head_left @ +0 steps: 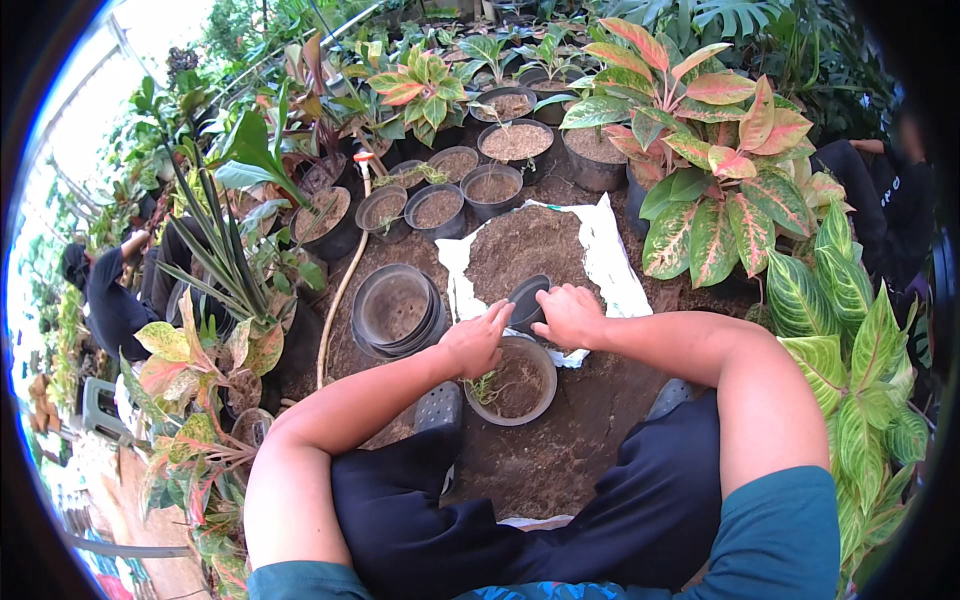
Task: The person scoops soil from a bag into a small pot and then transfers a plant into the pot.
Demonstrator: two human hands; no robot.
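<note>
Between my knees on the ground stands a grey-black pot (pixel 549 385) with soil and a small green plant (pixel 484 388) at its left side. Over its far edge, a small black pot (pixel 526 298) is tilted, its rim gripped by my right hand (pixel 572 318) with the fingers closed. My left hand (pixel 474 344) is beside it, above the larger pot's left rim, with fingers stretched toward the small pot. Whether those fingertips touch it is hard to see. Just beyond lies a heap of brown soil (pixel 530 245) on a white sack (pixel 622 262).
Stacked empty black pots (pixel 392 305) sit left of the sack. Several soil-filled pots (pixel 436 208) stand behind. A hose (pixel 345 285) runs along the left. Large leafy plants (pixel 715 170) crowd the right. One person (pixel 120 290) is at far left, another (pixel 875 200) at far right.
</note>
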